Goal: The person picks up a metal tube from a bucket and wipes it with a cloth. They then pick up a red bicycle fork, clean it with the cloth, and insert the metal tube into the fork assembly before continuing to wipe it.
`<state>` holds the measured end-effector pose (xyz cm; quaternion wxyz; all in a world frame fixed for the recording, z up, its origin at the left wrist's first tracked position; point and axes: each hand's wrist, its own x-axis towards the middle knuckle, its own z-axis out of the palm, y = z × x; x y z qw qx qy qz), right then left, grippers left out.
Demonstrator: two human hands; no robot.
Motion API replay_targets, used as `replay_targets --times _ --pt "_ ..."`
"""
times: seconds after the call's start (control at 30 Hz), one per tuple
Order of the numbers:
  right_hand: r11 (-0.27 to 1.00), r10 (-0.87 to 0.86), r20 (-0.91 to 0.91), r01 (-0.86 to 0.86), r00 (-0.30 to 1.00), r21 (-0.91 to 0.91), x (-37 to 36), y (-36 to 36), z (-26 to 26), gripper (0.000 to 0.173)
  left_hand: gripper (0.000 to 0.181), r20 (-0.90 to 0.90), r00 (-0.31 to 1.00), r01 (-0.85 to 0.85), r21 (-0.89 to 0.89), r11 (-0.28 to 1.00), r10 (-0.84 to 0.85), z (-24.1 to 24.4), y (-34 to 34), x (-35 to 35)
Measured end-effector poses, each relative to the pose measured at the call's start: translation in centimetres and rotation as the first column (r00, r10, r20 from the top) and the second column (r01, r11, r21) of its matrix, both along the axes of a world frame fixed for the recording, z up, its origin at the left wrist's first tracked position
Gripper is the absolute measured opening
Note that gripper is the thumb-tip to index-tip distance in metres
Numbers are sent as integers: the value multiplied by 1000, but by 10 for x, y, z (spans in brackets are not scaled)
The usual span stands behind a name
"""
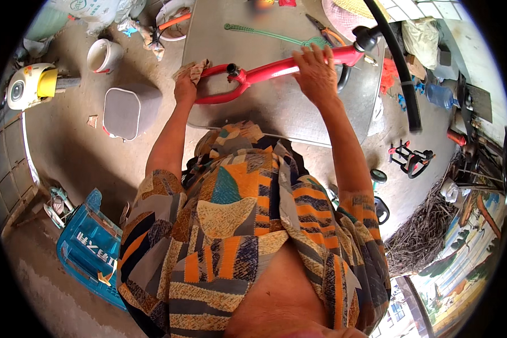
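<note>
A red child's bike frame (270, 72) lies across the grey table top (253, 118), its forked end to the left. My left hand (186, 89) presses a crumpled, patterned cloth (198, 69) around the tip of the fork's far arm. Farther right, my right hand (317, 74) rests over the main tube, fingers wrapped on its far side and thumb hidden. A short black post (234, 71) rises where the fork meets the tube. At the right end the frame joins a black handlebar (399, 63) with a dark grip.
A green plastic fly swatter (266, 34) and orange-handled pliers (321, 27) lie on the table's far side. Left on the floor stand a grey bin (131, 112) and white bucket (104, 56). A blue plastic chair (88, 249) is behind left, dry twigs (422, 232) at right.
</note>
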<state>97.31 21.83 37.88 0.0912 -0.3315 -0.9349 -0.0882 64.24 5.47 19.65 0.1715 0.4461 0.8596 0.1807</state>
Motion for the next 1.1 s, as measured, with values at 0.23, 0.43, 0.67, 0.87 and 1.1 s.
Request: replay_targets --times 0.23,0.43,0.67,0.87,1.1 --pt "965 99 331 -10 938 -260 -16 26 -10 30 32 -45 997 -68 -29 997 66 22 5 14" --pt "878 204 438 35 875 -477 -5 27 -17 17 30 -36 999 -21 14 1000 21 -3 2 10" --pt "790 245 466 104 850 -604 12 12 -8 30 33 -72 997 40 317 947 -18 -3 -8 17" --pt "733 208 471 182 857 -655 23 6 -3 34 19 86 984 132 214 968 -153 35 -33 60" --pt "699 250 446 159 859 -698 30 9 -5 39 26 -189 735 675 123 727 -651 78 -36 121"
